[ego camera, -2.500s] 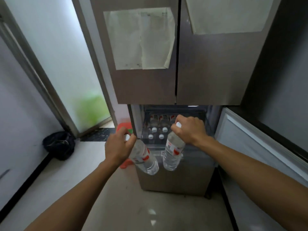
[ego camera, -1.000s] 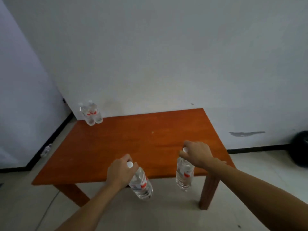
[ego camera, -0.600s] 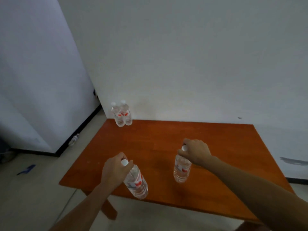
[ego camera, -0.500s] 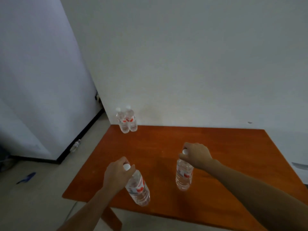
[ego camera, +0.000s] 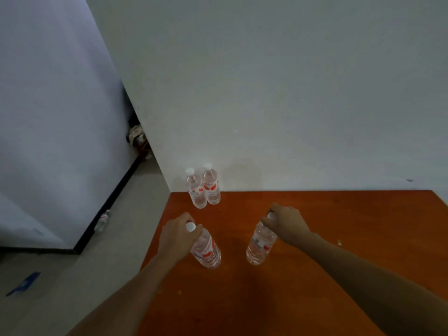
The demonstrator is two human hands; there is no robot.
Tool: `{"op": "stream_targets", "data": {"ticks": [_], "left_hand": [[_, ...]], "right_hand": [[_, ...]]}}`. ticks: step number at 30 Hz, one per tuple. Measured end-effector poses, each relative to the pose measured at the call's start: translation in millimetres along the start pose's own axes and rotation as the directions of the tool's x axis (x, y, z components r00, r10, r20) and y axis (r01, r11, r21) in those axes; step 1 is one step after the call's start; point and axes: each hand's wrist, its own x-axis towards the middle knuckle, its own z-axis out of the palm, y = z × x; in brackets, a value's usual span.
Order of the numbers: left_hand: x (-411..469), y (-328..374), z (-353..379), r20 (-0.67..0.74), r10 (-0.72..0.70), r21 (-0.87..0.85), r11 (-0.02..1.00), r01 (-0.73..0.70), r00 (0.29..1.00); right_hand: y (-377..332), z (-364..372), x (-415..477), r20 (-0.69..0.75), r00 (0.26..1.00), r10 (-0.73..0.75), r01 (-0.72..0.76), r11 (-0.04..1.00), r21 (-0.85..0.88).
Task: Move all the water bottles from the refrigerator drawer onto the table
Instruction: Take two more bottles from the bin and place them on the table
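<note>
Head view. Two water bottles (ego camera: 203,190) stand upright, touching, at the far left corner of the orange worktop (ego camera: 327,275): delivered. The left hand (ego camera: 178,235) is clamped round the neck of a tilted water bottle (ego camera: 206,251). The right hand (ego camera: 284,223) grips the cap end of a second, near-upright bottle (ego camera: 260,248). Both are over the worktop; whether they touch it cannot be told. The refrigerator drawer is out of view, so the remaining count is unknown.

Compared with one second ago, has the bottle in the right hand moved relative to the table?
Yes. The right-hand bottle went forward past the near edge of the table, towards the wall, and is now over the tabletop.
</note>
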Motion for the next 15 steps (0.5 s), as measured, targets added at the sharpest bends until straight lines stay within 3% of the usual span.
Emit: {"op": "stream_targets", "data": {"ticks": [6, 15], "left_hand": [[88, -17, 16, 0.036, 0.043, 0.011, 0.999, -0.044, 0.998], [199, -41, 58, 0.132, 0.112, 0.059, 0.991, -0.121, 0.985]], "right_hand": [[-20, 19, 95, -0.033, 0.999, -0.024, 0.024, 1.000, -0.005], [-48, 58, 233, 0.048, 0.996, -0.080, 0.082, 0.996, -0.030]]}}
